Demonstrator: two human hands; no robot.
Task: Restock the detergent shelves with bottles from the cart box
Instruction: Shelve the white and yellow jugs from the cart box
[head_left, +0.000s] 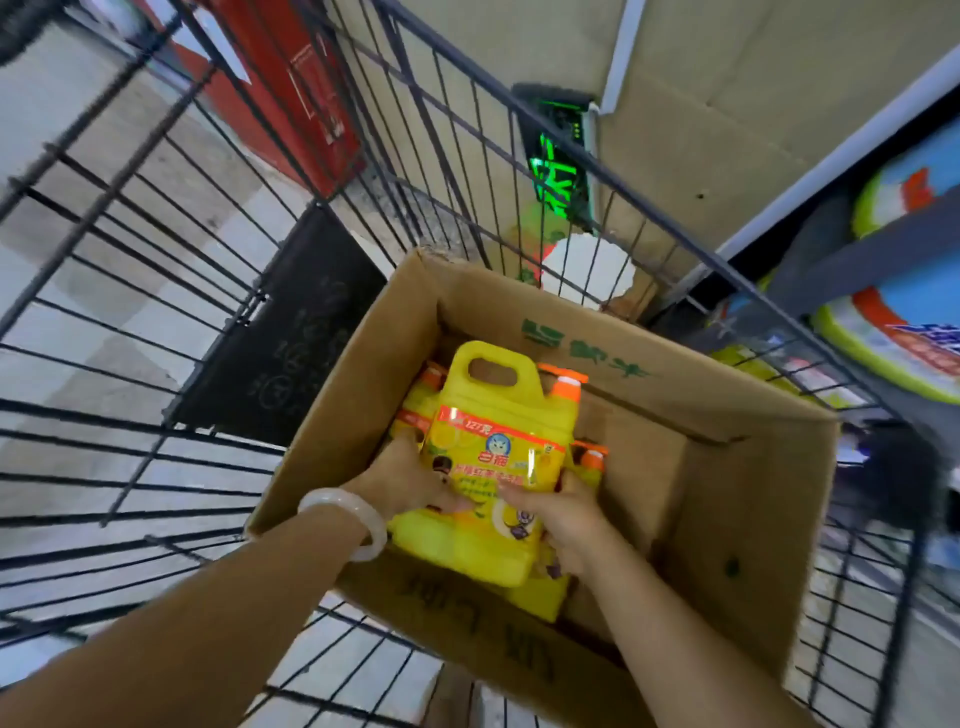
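Both hands are down in the box, clamped on one yellow bottle (493, 457) from either side: the left hand (415, 480), with a pale bangle (345, 522) at the wrist, grips its left flank with the thumb across the label, and the right hand (563, 519) curls round the right lower edge. The bottle lies tilted, its moulded handle and orange cap (566, 382) pointing away from the person, resting on or just above other bottles (423, 397) packed in the left half of the box (701, 415); whether it has left them I cannot tell. It looks a full, stiff plastic jug, heavy for its size and smooth under shrink film, so it could slip in a side grip; the cut-out handle at the top is the surer hold for carrying with one hand. The box sits in a black wire cart (156, 312). To the right, just beside the cart, stands the shelf (883, 249) with blue and green packs (914, 312) on it.
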